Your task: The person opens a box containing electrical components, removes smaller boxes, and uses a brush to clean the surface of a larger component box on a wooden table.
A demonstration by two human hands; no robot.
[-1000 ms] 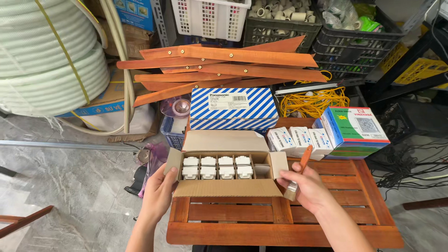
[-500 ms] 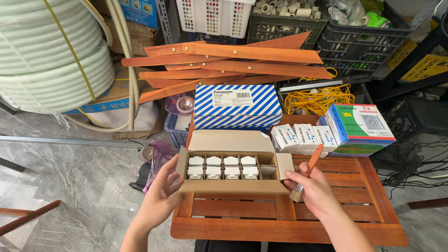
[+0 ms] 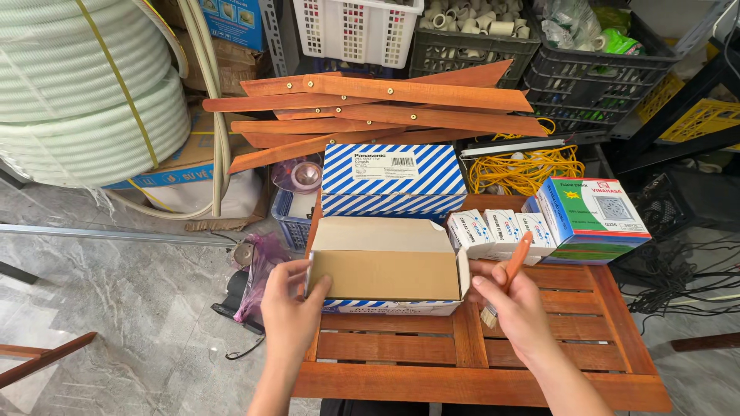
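Observation:
A cardboard box [image 3: 384, 271] with blue and white stripes sits on the wooden slatted table [image 3: 462, 362], its brown flaps now folded over the top. My left hand [image 3: 289, 304] rests against the box's left end, fingers on the flap edge. My right hand [image 3: 512, 304] is at the box's right end and holds a small paintbrush [image 3: 509, 273] with an orange handle, bristles pointing down. The white parts inside the box are hidden by the flap.
A second striped box [image 3: 393, 179] stands behind the first. Small white boxes [image 3: 493, 231] and a green and blue box [image 3: 593, 219] lie at the right. Wooden slats [image 3: 385, 108], yellow cable [image 3: 524, 168], crates and coiled white hose [image 3: 85, 85] crowd the back.
The box's front flap has been folded up and over, covering the white parts that were visible before. Both hands stay at the box's ends.

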